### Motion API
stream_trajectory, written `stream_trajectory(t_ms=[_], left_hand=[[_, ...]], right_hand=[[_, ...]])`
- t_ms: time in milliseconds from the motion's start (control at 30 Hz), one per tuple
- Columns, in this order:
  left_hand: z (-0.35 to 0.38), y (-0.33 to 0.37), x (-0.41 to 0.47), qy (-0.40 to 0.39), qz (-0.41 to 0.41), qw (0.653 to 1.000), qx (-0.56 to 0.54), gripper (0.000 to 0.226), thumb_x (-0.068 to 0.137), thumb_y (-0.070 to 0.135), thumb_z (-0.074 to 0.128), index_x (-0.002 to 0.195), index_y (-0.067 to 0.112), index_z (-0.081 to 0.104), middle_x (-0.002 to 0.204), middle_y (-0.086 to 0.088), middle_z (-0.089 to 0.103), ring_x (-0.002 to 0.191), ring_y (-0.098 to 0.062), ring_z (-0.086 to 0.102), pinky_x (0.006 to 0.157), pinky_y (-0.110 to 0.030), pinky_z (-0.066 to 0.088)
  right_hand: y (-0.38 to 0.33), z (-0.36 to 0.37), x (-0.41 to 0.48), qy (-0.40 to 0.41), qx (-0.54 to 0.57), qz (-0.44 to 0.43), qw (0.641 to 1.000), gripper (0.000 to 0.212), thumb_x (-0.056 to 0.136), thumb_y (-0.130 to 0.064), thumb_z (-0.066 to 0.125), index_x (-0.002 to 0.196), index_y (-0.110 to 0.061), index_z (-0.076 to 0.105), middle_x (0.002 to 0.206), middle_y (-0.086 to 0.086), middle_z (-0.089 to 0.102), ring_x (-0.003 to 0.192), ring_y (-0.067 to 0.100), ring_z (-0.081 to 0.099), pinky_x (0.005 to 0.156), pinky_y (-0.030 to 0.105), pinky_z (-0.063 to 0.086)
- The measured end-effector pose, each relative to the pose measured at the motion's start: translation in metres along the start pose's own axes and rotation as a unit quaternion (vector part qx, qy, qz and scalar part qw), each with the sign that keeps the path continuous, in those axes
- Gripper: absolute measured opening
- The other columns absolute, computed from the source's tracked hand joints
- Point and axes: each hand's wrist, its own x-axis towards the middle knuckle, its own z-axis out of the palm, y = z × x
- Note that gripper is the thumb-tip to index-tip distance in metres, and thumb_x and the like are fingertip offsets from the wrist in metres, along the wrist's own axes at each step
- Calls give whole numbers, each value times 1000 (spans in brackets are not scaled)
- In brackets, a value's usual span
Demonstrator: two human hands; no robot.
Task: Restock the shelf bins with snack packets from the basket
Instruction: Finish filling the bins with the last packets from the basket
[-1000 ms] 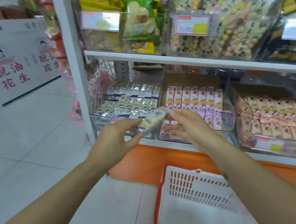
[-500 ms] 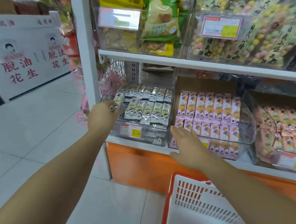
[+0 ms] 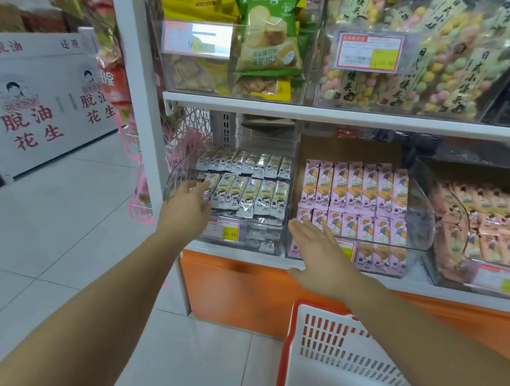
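Note:
My left hand [image 3: 185, 208] reaches into the left end of a clear shelf bin [image 3: 244, 243]. Its fingers are stretched out and touch the leftmost white-and-yellow snack packet [image 3: 210, 187], which lies in line with the front row of the same packets [image 3: 247, 195]. My right hand [image 3: 323, 256] hovers flat and empty, palm down, in front of the neighbouring bin of pink packets [image 3: 355, 193]. Just below it, on the floor, stands the white basket with a red rim [image 3: 328, 340]. I cannot see any packets inside the basket.
A third bin of peach packets [image 3: 484, 224] stands at the right. The shelf board [image 3: 342, 116] above carries bins of chips and coloured balls. A white upright post [image 3: 140, 96] borders the shelf on the left, with tiled aisle floor [image 3: 51, 225] beyond.
My right hand let go of the packet and dropped toward the basket. My left hand carried the packet to the left bin and laid it at the front row's left end.

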Motion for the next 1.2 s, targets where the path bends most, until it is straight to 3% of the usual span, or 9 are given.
stream_trajectory(t_ms=[67,133,200,267,367,533,767,1033,1200], left_hand=[[0,14,-22,79,54,994,-50,44,95,12,49,139,17,47,142,-9,42,120,-29,48,94,-44,45],[10,30,-49,100,129,982,-96,38,93,9,49,130,14,55,134,-7,49,111,-26,53,89,-42,47],[34,43,-78,54,187,974,-118,36,88,13,47,122,15,60,123,-5,57,102,-27,59,85,-40,49],[66,52,-107,-34,200,969,-140,37,83,16,47,115,15,65,113,-4,64,98,-26,63,82,-33,50],[117,55,-139,-169,190,957,-137,35,86,12,50,117,15,65,115,-6,63,102,-25,62,87,-29,47],[175,57,-160,-319,174,929,-67,42,97,21,45,139,28,46,146,7,41,129,-12,44,107,-27,36],[206,61,-150,-312,143,936,-80,51,96,22,49,145,26,36,155,12,22,137,-9,33,107,-24,31],[232,57,-165,-252,102,953,-133,47,95,18,48,141,29,42,149,13,29,107,-2,51,86,-16,37],[238,53,-167,-254,93,950,-157,46,97,17,46,140,31,42,148,15,28,96,0,50,82,-15,39]], right_hand=[[3,4,-10,70,62,-31,995,72,94,-30,52,152,-17,10,158,-6,10,146,10,0,115,23,-13],[6,13,-27,142,101,-59,983,58,91,-23,55,145,-16,35,147,-8,33,140,6,19,114,18,-1],[14,31,-49,154,119,-55,979,45,83,-21,57,127,-14,59,128,-2,59,122,11,47,108,19,26],[25,53,-71,86,150,-16,985,33,84,-20,57,116,-17,66,114,-2,68,105,13,59,96,22,42],[51,89,-103,-58,179,60,980,27,89,-17,56,113,-21,67,107,-5,69,94,11,63,89,31,49],[91,145,-140,-206,214,170,940,31,95,-24,56,125,-21,59,121,-4,61,103,13,60,96,28,46],[117,226,-159,-323,239,220,889,36,93,-28,55,128,-18,55,125,-1,58,108,12,54,93,22,42],[106,311,-157,-389,262,222,855,43,96,-17,46,139,-17,45,145,1,42,130,16,41,108,26,33],[96,343,-156,-374,253,250,857,38,96,-6,41,133,-10,49,138,5,47,124,20,47,102,25,37]])
